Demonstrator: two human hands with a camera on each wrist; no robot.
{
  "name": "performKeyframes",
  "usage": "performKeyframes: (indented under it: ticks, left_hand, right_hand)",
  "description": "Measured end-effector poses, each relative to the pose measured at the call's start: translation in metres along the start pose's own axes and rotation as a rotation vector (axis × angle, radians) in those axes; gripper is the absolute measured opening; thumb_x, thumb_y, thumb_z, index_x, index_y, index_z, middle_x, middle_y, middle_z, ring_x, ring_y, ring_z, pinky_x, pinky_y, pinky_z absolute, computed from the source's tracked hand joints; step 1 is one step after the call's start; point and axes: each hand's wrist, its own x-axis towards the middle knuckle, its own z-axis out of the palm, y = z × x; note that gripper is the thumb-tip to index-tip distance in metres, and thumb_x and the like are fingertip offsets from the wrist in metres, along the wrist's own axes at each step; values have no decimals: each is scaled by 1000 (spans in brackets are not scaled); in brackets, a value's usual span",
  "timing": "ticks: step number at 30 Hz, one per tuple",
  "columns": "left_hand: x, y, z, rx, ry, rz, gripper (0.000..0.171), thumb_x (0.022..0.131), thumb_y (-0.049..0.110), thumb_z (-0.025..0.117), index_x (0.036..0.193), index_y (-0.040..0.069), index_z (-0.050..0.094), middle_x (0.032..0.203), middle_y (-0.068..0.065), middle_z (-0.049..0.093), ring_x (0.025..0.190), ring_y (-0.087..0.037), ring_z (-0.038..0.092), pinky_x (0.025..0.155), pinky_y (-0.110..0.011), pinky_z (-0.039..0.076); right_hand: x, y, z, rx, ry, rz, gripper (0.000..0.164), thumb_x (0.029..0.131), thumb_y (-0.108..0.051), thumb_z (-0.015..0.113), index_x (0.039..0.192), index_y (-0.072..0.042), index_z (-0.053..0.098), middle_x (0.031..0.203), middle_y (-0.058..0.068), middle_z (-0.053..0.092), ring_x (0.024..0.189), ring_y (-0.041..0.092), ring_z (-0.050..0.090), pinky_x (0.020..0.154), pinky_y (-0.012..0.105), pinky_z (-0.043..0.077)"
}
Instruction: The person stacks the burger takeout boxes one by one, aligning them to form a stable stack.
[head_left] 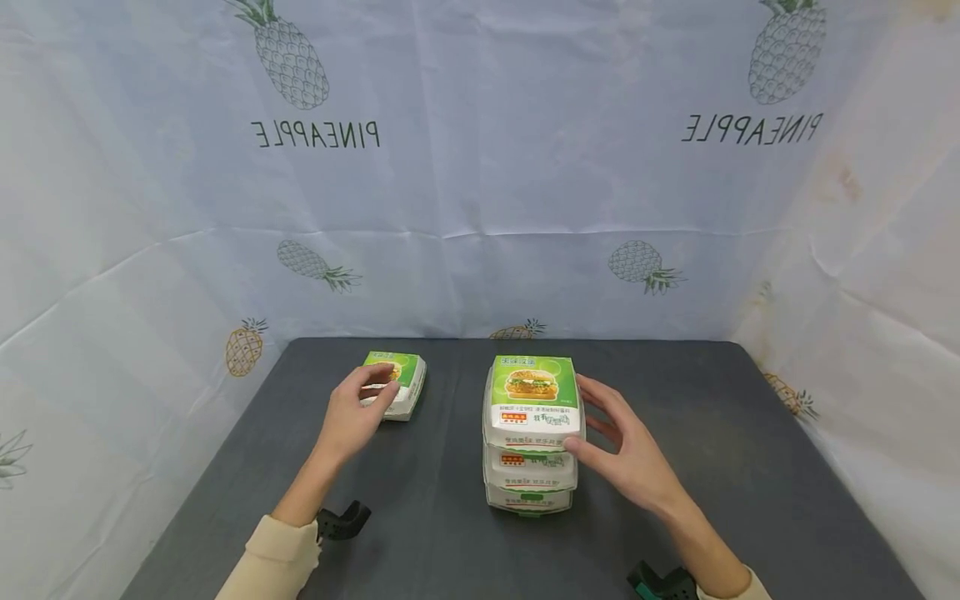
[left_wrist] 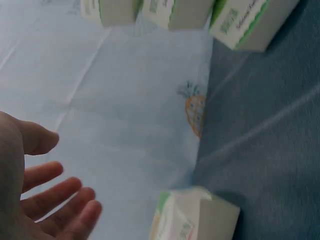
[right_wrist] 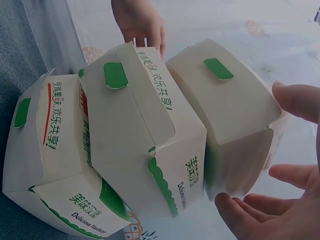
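Observation:
Three paper hamburger boxes stand in a stack right of centre, the top box showing a burger picture on its green and white lid. The middle box and the bottom box lie under it, slightly out of line. My right hand is at the right side of the top box, its thumb and fingers spread; whether they touch it is unclear. A single hamburger box sits at the back left. Over it hovers my left hand, fingers loosely bent and holding nothing; the left wrist view shows a gap between them.
Both groups of boxes rest on a dark grey table. White cloth printed with pineapples hangs behind the table and along both sides. Black wrist mounts are worn on both forearms.

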Motion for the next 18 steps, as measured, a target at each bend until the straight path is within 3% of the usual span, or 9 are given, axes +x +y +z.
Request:
performKeyframes:
  ticks: [5,9,13,18]
  left_hand:
    - [7,-21,-7,77,97,26,34,96,12,72,124,-6,65,117,-23,64,107,-39,63,92,-54,52]
    - [11,-34,-14,148,110,20,36,97,14,71,125,-7,64,117,-25,63,108,-43,61,93,-57,49]
    - [13,-47,-21,180,51,-21,42,99,20,70,130,-6,62,126,-26,58,115,-45,56,96,-59,46]
    - [16,-63,-29,173,-78,-146,56,101,32,67,143,-2,53,142,-26,46,128,-46,47,105,-60,40]
  right_hand:
    - [0,0,1,-7,3,1,75,95,-11,73,159,-21,35,157,4,37,143,29,38,105,22,43]
    - [0,1,1,-9,7,9,75,95,-11,73,159,-21,35,157,4,37,143,29,38,105,22,43]
    - [1,1,2,-12,6,14,74,95,-12,73,159,-22,35,157,4,36,143,29,37,105,22,43]
    - [1,0,1,-12,11,14,74,95,-12,73,158,-23,36,157,4,36,143,29,38,105,21,42]
